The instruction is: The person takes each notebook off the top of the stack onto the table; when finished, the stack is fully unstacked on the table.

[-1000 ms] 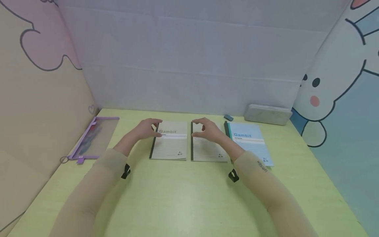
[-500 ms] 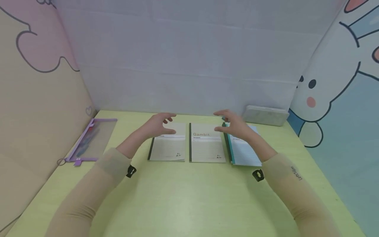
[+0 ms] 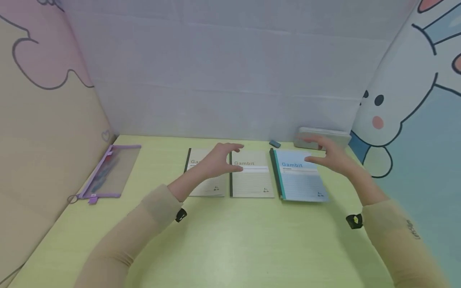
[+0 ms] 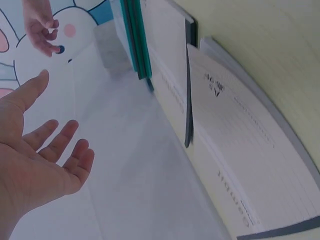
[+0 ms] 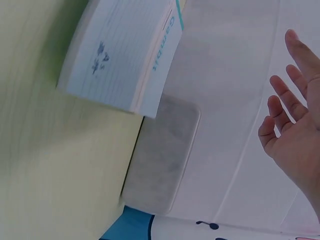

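Observation:
My left hand hovers above the two cream notebooks, its thumb and fingers spread apart with nothing between them. It partly covers the left cream notebook in the head view; the middle cream notebook lies beside that one. My right hand is raised over the right edge of the blue notebooks, which look stacked, with teal and dark spines. Its fingers are apart and hold nothing. Both wrist views show the left hand and right hand with loosely bent, separated fingers.
A grey pencil case stands at the back right against the white cloth wall. Left of it lies a small dark blue eraser-like block. A clear pouch with purple edging lies on the table's left side. Cartoon-printed walls flank the table.
Both hands have moved to the right: the left from the left notebook towards the middle one, the right from the middle notebook to beyond the blue ones. The notebooks stay in place.

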The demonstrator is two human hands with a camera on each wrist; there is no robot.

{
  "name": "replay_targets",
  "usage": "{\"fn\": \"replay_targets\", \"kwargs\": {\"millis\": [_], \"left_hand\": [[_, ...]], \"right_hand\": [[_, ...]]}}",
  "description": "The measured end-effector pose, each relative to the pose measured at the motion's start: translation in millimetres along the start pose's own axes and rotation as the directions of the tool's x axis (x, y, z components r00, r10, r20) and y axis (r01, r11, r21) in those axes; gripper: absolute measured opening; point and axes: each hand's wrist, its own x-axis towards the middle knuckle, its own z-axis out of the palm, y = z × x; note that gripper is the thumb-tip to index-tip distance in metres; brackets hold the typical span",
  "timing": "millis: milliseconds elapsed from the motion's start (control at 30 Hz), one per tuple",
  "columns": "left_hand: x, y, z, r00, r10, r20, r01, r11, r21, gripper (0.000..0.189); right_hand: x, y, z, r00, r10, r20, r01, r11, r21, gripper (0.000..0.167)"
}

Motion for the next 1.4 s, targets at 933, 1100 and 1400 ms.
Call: {"fn": "replay_targets", "kwargs": {"millis": [933, 1100, 1400], "left_hand": [[61.6, 32.0, 123.5, 0.98, -0.051, 0.19, 0.071, 0.992, -0.101, 0.085], [66.1, 32.8, 130.3, 0.978, -0.091, 0.189, 0.115, 0.986, -0.119, 0.086], [72.9, 30.0, 132.3, 0.976, -0.111, 0.189, 0.141, 0.979, -0.15, 0.085]], "right_hand": [[-35.4, 89.1, 45.4, 0.951, 0.263, 0.164, -0.271, 0.962, 0.023, 0.078], [-29.7, 92.7, 52.9, 0.941, 0.288, 0.179, -0.296, 0.955, 0.018, 0.083], [-29.3, 91.0, 57.4, 0.94, 0.274, 0.204, -0.292, 0.954, 0.063, 0.076]]}}
